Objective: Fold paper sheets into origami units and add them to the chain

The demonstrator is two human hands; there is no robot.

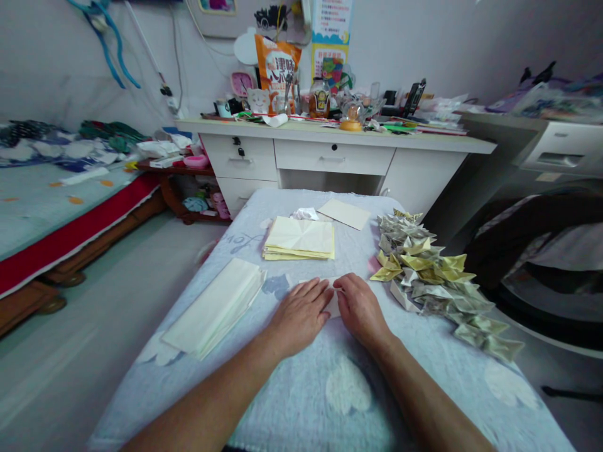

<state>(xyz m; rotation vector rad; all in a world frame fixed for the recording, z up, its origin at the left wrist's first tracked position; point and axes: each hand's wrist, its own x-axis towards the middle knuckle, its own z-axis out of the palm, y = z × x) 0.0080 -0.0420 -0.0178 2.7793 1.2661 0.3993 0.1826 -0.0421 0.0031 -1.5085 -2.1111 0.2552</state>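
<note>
A small white piece of paper point(333, 305) lies on the cloth-covered table, mostly hidden under my hands. My left hand point(301, 314) rests flat over its left part with the fingers stretched out. At the right side, the curled fingers of my right hand point(358, 309) pinch the paper's edge. Just beyond is a stack of creased, cream square sheets point(301, 235). Long folded white paper strips point(219, 304) lie in a pile to the left. Many folded paper boats point(428, 270), white, grey and yellow, are heaped on the right.
Behind the stack lie a flat cream card point(345, 213) and a crumpled white paper point(305, 214). A white desk point(334, 154) crowded with small items stands past the table. A bed point(70, 207) is at the left, a washing machine point(565, 150) at the right.
</note>
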